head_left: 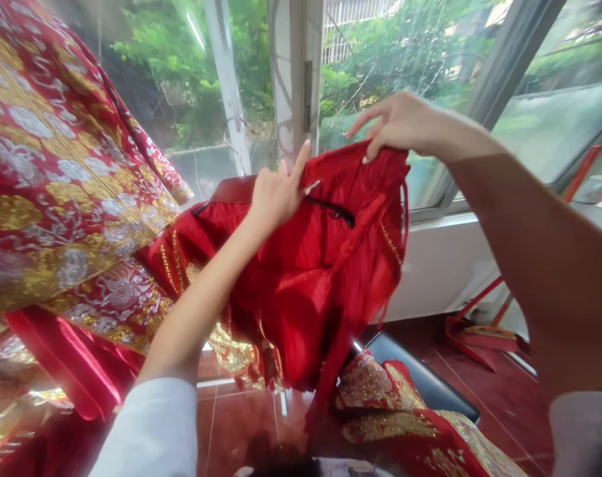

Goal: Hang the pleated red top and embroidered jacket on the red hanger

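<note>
A red skirt (301,291) with gold trim and long red ties hangs in front of me, its upper edge raised. My left hand (275,195) is closed on the skirt's upper edge, index finger pointing up. A small metal clip shows beside its fingertips, and a black hanger bar (333,211) runs from there across the red cloth. At the skirt's upper right corner, my right hand (397,126) pinches the edge with the thumb in front. Its other fingers stretch to the left, partly behind the cloth.
An embroidered red, gold and silver robe (72,172) hangs at left. Windows (404,66) stand behind the skirt. Below right are a dark padded bench (424,377), more gold-embroidered red cloth (380,397) and a red broom and dustpan (489,334) on the tiled floor.
</note>
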`<move>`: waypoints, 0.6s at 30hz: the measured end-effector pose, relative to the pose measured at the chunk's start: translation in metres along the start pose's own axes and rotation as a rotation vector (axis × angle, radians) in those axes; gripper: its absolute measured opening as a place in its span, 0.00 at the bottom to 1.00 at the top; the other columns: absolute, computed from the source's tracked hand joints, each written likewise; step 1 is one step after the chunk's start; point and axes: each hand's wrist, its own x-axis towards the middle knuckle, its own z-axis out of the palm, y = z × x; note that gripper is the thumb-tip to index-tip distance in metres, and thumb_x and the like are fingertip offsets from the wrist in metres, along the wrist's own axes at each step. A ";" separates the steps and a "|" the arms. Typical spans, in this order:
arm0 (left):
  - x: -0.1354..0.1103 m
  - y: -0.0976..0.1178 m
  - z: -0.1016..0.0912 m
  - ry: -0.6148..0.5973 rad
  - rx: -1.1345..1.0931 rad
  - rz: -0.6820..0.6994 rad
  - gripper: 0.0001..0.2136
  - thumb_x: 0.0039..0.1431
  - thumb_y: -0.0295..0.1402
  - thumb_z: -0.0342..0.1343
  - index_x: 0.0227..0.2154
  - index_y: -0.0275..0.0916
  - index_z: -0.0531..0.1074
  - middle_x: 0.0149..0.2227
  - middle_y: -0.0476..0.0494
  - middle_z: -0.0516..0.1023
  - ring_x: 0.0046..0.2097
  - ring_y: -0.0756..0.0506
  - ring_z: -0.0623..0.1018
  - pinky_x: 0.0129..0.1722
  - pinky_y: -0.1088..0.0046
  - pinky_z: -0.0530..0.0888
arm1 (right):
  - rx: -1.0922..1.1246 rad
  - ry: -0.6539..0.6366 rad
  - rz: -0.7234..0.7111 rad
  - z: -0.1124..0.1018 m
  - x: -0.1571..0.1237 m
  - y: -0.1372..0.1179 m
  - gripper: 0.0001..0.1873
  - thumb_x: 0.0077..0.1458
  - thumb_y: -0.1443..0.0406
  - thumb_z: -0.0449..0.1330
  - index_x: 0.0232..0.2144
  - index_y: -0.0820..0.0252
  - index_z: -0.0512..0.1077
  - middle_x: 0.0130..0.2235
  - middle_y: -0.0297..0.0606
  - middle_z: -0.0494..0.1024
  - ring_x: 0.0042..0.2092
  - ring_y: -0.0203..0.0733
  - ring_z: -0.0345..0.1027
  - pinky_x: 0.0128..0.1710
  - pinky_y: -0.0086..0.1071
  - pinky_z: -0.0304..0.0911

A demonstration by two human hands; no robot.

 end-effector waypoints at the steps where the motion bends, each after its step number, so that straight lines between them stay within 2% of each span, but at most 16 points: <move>1: 0.001 0.001 0.001 0.016 -0.001 -0.028 0.34 0.65 0.42 0.44 0.69 0.36 0.37 0.64 0.23 0.60 0.50 0.35 0.75 0.49 0.60 0.65 | -0.138 0.043 0.005 -0.003 -0.010 -0.020 0.22 0.43 0.77 0.64 0.44 0.69 0.76 0.32 0.41 0.77 0.28 0.31 0.66 0.32 0.32 0.61; 3: 0.002 0.004 0.003 0.043 -0.017 -0.075 0.35 0.65 0.40 0.44 0.69 0.38 0.36 0.67 0.25 0.53 0.51 0.34 0.75 0.48 0.59 0.67 | -0.346 0.153 -0.096 0.004 -0.042 -0.056 0.22 0.45 0.77 0.61 0.45 0.66 0.75 0.37 0.43 0.77 0.35 0.38 0.69 0.35 0.34 0.63; 4: 0.003 0.004 0.004 0.049 -0.031 -0.093 0.33 0.65 0.38 0.43 0.69 0.40 0.36 0.68 0.27 0.52 0.50 0.35 0.75 0.48 0.59 0.67 | -0.443 0.162 -0.114 0.015 -0.062 -0.070 0.24 0.45 0.78 0.59 0.46 0.65 0.74 0.39 0.45 0.76 0.38 0.42 0.70 0.36 0.34 0.65; 7: 0.003 0.003 0.008 0.056 -0.085 -0.110 0.30 0.65 0.28 0.38 0.69 0.43 0.41 0.67 0.31 0.55 0.47 0.40 0.77 0.48 0.59 0.69 | -0.730 -0.064 -0.173 0.071 -0.118 -0.088 0.24 0.50 0.78 0.51 0.50 0.65 0.67 0.42 0.51 0.75 0.38 0.49 0.72 0.34 0.37 0.66; 8: 0.002 0.000 0.008 0.055 -0.110 -0.078 0.30 0.63 0.25 0.37 0.68 0.43 0.45 0.67 0.31 0.57 0.48 0.40 0.77 0.49 0.59 0.68 | -0.737 -0.187 -0.224 0.092 -0.131 -0.087 0.23 0.52 0.78 0.49 0.51 0.65 0.66 0.44 0.54 0.73 0.38 0.48 0.73 0.32 0.35 0.66; 10: -0.001 -0.009 0.004 0.038 -0.210 0.084 0.30 0.59 0.22 0.41 0.66 0.42 0.54 0.66 0.33 0.60 0.54 0.39 0.75 0.53 0.56 0.67 | -0.711 -0.294 -0.292 0.129 -0.144 -0.078 0.23 0.55 0.78 0.47 0.52 0.66 0.65 0.47 0.59 0.71 0.38 0.49 0.74 0.30 0.34 0.65; 12: -0.008 -0.026 -0.007 0.010 -0.382 0.307 0.29 0.56 0.22 0.45 0.62 0.42 0.61 0.65 0.39 0.62 0.60 0.40 0.69 0.56 0.57 0.65 | -0.652 -0.375 -0.301 0.149 -0.143 -0.064 0.23 0.59 0.73 0.50 0.56 0.67 0.63 0.47 0.60 0.73 0.39 0.51 0.75 0.31 0.35 0.66; 13: -0.014 -0.037 -0.014 0.016 -0.466 0.375 0.28 0.56 0.23 0.47 0.61 0.43 0.63 0.65 0.42 0.63 0.62 0.41 0.67 0.58 0.59 0.64 | -0.605 -0.414 -0.290 0.151 -0.139 -0.056 0.24 0.60 0.69 0.52 0.58 0.67 0.61 0.45 0.59 0.75 0.40 0.52 0.75 0.33 0.36 0.66; 15: -0.029 -0.063 -0.028 0.089 -0.567 0.357 0.25 0.56 0.25 0.48 0.57 0.43 0.67 0.62 0.45 0.67 0.62 0.44 0.66 0.59 0.63 0.63 | -0.439 -0.431 -0.264 0.141 -0.126 -0.040 0.26 0.60 0.60 0.56 0.59 0.64 0.63 0.40 0.52 0.78 0.39 0.52 0.75 0.37 0.39 0.67; 16: -0.038 -0.077 -0.033 0.144 -0.571 0.280 0.23 0.56 0.26 0.48 0.55 0.42 0.70 0.60 0.44 0.70 0.61 0.44 0.68 0.60 0.65 0.63 | -0.327 -0.377 -0.263 0.131 -0.118 -0.032 0.25 0.60 0.58 0.56 0.57 0.61 0.66 0.38 0.49 0.79 0.39 0.51 0.75 0.39 0.40 0.67; 18: -0.061 -0.107 -0.035 0.209 -0.521 0.078 0.20 0.56 0.29 0.49 0.51 0.38 0.72 0.56 0.41 0.74 0.58 0.43 0.71 0.61 0.64 0.63 | -0.113 -0.152 -0.298 0.109 -0.101 -0.015 0.21 0.60 0.59 0.54 0.54 0.58 0.70 0.41 0.46 0.79 0.42 0.51 0.74 0.45 0.44 0.66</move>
